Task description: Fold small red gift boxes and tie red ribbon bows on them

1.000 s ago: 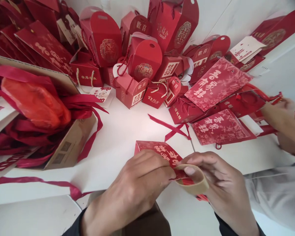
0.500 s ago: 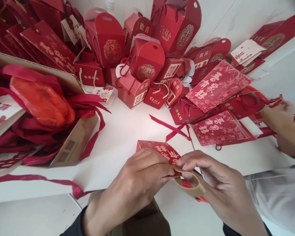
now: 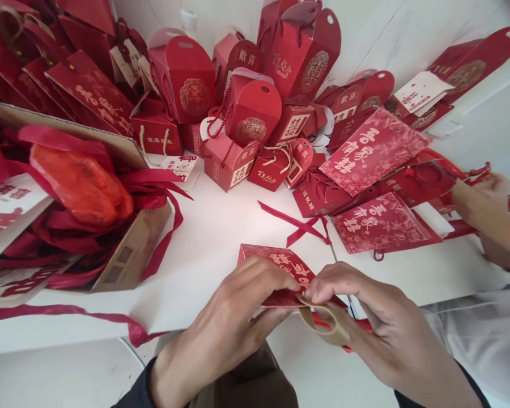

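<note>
A flat red paper bag [image 3: 268, 259] with gold characters lies at the near edge of the white table [image 3: 212, 238]. My left hand [image 3: 233, 317] is closed on its near edge, fingers pinching the red paper. My right hand [image 3: 374, 323] pinches a tan ribbon loop [image 3: 323, 323] at that same edge, right beside my left fingertips. A red strip shows under my right hand.
A cardboard box [image 3: 127, 249] full of red ribbons and an orange plastic bag [image 3: 80, 181] stands at the left. Several folded red gift boxes [image 3: 250, 113] and flat red bags [image 3: 374, 147] crowd the back and right. Another person's hand [image 3: 488, 198] works at the right edge. Loose red ribbon [image 3: 297, 224] lies mid-table.
The tan loop has dropped lower and my right hand shifted slightly down and right. My left fingers have opened up over the bag's edge.
</note>
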A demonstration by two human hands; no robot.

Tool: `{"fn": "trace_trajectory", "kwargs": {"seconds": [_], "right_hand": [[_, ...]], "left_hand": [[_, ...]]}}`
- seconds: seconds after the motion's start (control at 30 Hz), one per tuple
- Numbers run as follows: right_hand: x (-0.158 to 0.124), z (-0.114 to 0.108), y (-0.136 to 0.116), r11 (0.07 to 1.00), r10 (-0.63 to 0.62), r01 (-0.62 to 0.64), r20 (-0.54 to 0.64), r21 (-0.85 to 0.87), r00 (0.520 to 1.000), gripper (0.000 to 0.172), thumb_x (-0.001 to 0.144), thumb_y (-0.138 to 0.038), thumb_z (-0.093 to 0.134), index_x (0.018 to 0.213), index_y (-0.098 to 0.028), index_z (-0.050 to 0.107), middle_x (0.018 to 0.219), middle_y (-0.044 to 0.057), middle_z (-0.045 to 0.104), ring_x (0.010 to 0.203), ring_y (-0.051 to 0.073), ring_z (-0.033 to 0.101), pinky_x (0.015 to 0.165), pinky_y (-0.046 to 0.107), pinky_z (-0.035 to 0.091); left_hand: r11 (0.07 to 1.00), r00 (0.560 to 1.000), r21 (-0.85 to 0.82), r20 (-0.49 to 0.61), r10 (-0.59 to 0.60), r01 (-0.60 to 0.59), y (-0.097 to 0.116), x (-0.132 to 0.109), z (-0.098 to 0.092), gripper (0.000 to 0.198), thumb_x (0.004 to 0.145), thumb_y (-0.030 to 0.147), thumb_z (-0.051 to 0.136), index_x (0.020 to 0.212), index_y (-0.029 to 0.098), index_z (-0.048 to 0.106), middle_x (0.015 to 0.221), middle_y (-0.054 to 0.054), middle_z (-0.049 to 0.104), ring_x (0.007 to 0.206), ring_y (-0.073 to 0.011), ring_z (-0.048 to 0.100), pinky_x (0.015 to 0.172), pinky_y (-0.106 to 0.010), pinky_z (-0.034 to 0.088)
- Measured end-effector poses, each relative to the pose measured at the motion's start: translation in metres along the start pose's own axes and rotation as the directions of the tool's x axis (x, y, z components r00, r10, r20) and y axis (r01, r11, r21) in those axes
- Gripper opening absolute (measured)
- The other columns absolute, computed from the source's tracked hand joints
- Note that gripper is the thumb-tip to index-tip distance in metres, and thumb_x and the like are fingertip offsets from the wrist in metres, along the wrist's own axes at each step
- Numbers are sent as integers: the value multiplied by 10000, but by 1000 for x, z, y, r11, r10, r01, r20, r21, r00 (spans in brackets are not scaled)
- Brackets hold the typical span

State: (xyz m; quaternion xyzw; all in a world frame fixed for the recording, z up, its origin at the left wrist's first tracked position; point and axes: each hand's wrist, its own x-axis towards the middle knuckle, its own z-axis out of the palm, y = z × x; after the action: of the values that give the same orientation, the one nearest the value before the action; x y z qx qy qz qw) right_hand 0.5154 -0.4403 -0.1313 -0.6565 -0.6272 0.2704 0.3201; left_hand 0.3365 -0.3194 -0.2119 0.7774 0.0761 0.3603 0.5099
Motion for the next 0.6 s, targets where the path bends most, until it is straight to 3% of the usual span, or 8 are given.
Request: {"fn": "trace_trajectory", "kwargs": {"seconds": [0.07,0.27,0.6], "right_hand": [[-1,0,1,1000,-24,24,6,-2,1000,118,999,-230,609,1068,-322,636,982,13,674,878,170,686,725,230,588],[-5,1,4,996,86,-86,13,-22,996,286,955,-288,689,1228,-359,640,1109,44,662,955,211,695,706,262,627],[-3,9,6,995,54,-60,-69,-84,996,59,959,-269,672,997,-305,646,971,13,642,856,165,672,663,199,583]], "left_hand": [[1000,1000,-8,5,29,-29,0,0,0,192,942,117,660,1112,195,617,1035,-45,658,965,-147,619,845,-260,522],[998,998,-28,-23,63,-63,-1,2,1,177,937,102,655,1095,180,641,1065,-65,682,992,-159,644,869,-275,537],[998,996,14,-65,62,-61,1,3,5,59,940,147,659,994,164,642,941,-58,706,893,-177,643,822,-308,521]]}}
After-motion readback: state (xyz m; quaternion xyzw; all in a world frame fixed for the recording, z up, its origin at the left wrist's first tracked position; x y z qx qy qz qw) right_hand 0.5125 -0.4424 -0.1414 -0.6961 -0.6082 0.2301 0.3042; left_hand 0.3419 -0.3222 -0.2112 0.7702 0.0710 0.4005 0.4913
